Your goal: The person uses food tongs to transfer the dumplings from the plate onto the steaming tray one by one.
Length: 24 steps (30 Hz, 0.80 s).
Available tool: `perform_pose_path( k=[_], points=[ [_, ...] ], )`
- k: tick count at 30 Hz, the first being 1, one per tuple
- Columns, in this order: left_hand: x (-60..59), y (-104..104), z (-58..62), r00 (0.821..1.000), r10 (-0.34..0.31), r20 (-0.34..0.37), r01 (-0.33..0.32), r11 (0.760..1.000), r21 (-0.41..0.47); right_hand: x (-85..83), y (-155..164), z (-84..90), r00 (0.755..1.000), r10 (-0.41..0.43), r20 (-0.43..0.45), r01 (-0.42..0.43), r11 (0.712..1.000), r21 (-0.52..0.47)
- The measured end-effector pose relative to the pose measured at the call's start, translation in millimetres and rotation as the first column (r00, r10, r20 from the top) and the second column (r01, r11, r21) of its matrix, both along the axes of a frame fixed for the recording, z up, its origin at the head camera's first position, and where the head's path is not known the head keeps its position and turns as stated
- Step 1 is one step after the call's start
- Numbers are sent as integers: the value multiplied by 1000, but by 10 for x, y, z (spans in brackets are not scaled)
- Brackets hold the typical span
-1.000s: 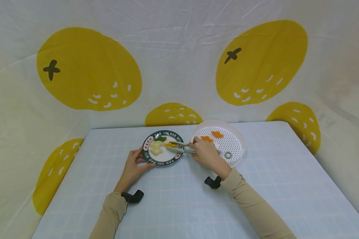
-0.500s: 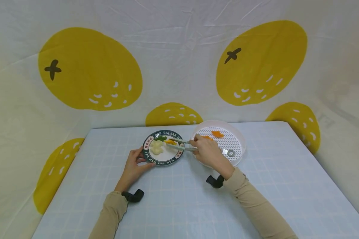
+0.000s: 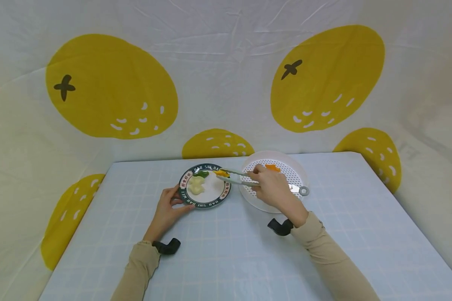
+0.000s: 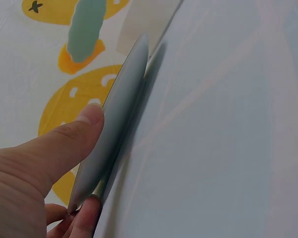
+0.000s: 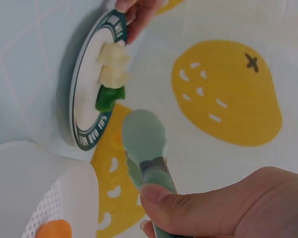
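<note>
My left hand (image 3: pixel 166 213) pinches the near-left rim of a round plate (image 3: pixel 207 205), thumb on top and fingertips beneath, as the left wrist view shows. Pale cream pieces (image 3: pixel 196 185) and a green piece (image 3: pixel 201 174) lie on the plate's left side. My right hand (image 3: pixel 275 188) grips pale green-tipped tongs (image 3: pixel 245 182), whose tips point left over the plate's right side. Between those tips is a yellow-orange piece (image 3: pixel 221 172), clear of the plate; in the left wrist view the orange piece (image 4: pixel 72 60) shows behind a tong tip (image 4: pixel 87 34).
A white round perforated basket (image 3: pixel 256 204) stands right of the plate, partly under my right hand. An orange piece (image 3: pixel 273 167) lies in it. The table (image 3: pixel 218 251) has a light blue checked cover, with a fruit-print cloth (image 3: pixel 226 83) behind.
The tongs have lifted the yellow-orange piece off the plate and carried it slightly right. My right hand has shifted right over the basket. My left hand and the plate have stayed put.
</note>
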<state>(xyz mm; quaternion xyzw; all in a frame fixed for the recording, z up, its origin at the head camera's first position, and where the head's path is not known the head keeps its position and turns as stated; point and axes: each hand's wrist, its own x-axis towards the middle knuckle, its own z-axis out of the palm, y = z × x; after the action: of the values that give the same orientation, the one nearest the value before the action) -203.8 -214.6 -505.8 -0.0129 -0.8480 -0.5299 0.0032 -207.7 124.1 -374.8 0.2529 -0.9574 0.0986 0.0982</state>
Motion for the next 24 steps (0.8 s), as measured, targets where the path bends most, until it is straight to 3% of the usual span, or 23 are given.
perform_pose_path(
  k=[13, 24],
  points=[
    [0, -7, -21, 1000, -3, -15, 3, 1000, -11, 56, 440, 109, 997, -66, 33, 67, 998, -11],
    [-4, 5, -9, 1000, 8, 10, -7, 999, -38, 143, 795, 27, 987, -110, 116, 106, 994, 38]
  ],
)
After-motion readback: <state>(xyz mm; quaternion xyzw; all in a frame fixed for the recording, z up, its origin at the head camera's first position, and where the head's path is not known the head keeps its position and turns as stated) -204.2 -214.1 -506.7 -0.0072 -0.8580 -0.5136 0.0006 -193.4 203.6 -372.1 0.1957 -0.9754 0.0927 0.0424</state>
